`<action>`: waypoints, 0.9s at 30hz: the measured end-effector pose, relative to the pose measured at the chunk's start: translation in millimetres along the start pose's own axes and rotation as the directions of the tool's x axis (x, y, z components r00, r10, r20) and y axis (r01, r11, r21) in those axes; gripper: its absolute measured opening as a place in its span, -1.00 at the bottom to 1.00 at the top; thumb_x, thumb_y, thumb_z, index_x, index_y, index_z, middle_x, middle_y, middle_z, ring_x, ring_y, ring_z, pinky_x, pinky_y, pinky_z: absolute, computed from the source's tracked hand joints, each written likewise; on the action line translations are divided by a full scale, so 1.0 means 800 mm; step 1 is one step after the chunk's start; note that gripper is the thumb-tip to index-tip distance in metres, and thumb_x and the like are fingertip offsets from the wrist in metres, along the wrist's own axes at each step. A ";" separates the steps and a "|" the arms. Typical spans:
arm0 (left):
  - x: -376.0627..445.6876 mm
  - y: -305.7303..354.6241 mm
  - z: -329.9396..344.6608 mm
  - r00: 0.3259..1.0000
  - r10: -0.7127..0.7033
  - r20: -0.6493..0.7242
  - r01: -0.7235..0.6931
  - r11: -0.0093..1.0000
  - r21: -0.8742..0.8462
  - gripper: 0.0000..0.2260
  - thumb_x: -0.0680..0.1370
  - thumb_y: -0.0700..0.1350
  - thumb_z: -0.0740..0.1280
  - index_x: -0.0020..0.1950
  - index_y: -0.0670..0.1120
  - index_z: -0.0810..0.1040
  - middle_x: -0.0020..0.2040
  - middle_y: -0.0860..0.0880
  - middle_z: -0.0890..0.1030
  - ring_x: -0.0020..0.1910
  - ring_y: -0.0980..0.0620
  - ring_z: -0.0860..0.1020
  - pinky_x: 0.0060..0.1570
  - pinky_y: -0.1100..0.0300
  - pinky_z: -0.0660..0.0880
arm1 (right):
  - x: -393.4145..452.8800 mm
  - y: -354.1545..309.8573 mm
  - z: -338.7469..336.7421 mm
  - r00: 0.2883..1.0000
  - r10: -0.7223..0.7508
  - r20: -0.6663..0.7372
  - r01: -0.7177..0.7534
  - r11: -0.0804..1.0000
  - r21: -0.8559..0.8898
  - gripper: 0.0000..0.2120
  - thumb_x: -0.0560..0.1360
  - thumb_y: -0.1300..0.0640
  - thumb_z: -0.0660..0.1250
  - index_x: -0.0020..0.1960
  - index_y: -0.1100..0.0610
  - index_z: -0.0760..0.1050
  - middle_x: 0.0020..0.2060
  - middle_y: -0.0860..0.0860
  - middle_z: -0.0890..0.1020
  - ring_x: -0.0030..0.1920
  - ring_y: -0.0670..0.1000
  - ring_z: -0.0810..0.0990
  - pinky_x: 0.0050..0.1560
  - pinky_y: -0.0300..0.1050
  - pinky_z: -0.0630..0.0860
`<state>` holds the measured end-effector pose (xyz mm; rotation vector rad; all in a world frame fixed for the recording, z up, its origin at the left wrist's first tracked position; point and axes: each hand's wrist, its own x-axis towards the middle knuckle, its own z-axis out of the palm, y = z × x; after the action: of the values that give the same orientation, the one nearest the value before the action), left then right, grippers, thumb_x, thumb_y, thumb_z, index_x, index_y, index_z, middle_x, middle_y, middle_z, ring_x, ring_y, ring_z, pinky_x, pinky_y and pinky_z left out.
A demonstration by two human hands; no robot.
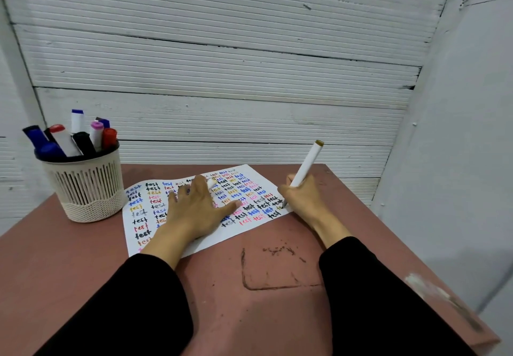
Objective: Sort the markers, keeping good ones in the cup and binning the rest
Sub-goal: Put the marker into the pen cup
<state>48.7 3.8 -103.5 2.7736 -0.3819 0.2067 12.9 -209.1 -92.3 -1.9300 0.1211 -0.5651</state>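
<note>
Right hand (301,197) grips a white marker (305,165), tip at the test sheet's (194,247) right edge, left hand (198,207) flat holding it down; cup (86,186) near the table's back-left corner looks pretty full, so sorting's probably well underway.

So the count: one cream slotted cup (86,186) with about seven markers (75,140) stuck in it, caps blue, red, black, pink and so on, though a couple overlap so it's hard to be sure. One more white marker (306,164) is out of the cup. One sheet of paper (194,205), one table (249,286), and two hands: left hand (194,205), right hand (302,197).
</note>
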 end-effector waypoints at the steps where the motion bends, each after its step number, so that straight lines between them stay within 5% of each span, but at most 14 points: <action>1: 0.000 0.000 0.000 1.000 -0.001 -0.001 0.001 1.000 -0.001 -0.14 0.41 0.48 0.10 0.42 -0.15 0.14 0.41 -0.08 0.30 0.43 -0.15 0.24 0.44 -0.16 0.08 | 0.000 -0.001 0.000 1.000 0.006 -0.012 -0.006 1.000 0.011 -0.62 0.42 0.38 0.27 -0.39 0.06 0.18 -0.52 -0.10 0.24 -0.59 -0.19 0.24 -0.49 -0.36 0.25; 11: -0.003 0.003 -0.003 1.000 -0.002 -0.002 0.002 1.000 -0.028 -0.19 0.42 0.46 0.13 0.39 -0.14 0.14 0.40 -0.07 0.31 0.43 -0.13 0.23 0.43 -0.13 0.08 | 0.001 -0.002 -0.002 0.998 0.039 -0.049 -0.040 0.999 -0.020 -0.62 0.44 0.35 0.27 -0.39 0.04 0.18 -0.51 -0.12 0.25 -0.60 -0.19 0.25 -0.52 -0.37 0.23; 16: -0.003 0.002 -0.002 1.000 -0.018 0.005 0.018 0.999 -0.028 -0.15 0.42 0.47 0.13 0.43 -0.14 0.11 0.44 -0.09 0.28 0.44 -0.15 0.21 0.44 -0.16 0.07 | 0.002 0.002 -0.001 0.998 0.027 -0.060 -0.029 0.999 -0.040 -0.58 0.47 0.27 0.32 -0.42 0.05 0.16 -0.56 -0.14 0.23 -0.50 -0.10 0.26 -0.40 -0.20 0.27; 21: -0.003 0.003 -0.003 1.000 -0.022 0.009 0.022 0.999 -0.025 -0.15 0.42 0.47 0.13 0.43 -0.15 0.12 0.43 -0.10 0.29 0.44 -0.16 0.22 0.44 -0.16 0.07 | 0.002 0.001 -0.003 0.994 0.069 -0.080 -0.072 0.997 -0.034 -0.65 0.47 0.32 0.27 -0.34 0.04 0.19 -0.45 -0.08 0.28 -0.53 -0.17 0.26 -0.53 -0.42 0.24; 27: -0.004 0.004 -0.005 0.999 -0.024 0.020 0.025 1.000 -0.012 -0.16 0.43 0.46 0.13 0.43 -0.15 0.11 0.44 -0.11 0.27 0.44 -0.16 0.21 0.44 -0.15 0.07 | 0.002 0.003 -0.001 0.994 0.065 -0.087 -0.070 0.997 -0.046 -0.66 0.47 0.29 0.28 -0.34 0.03 0.21 -0.45 -0.07 0.30 -0.46 -0.11 0.31 -0.46 -0.35 0.28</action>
<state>44.3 3.0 -99.1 2.7690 -0.3529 0.1700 14.3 -211.6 -93.5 -1.9415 0.2558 -0.6042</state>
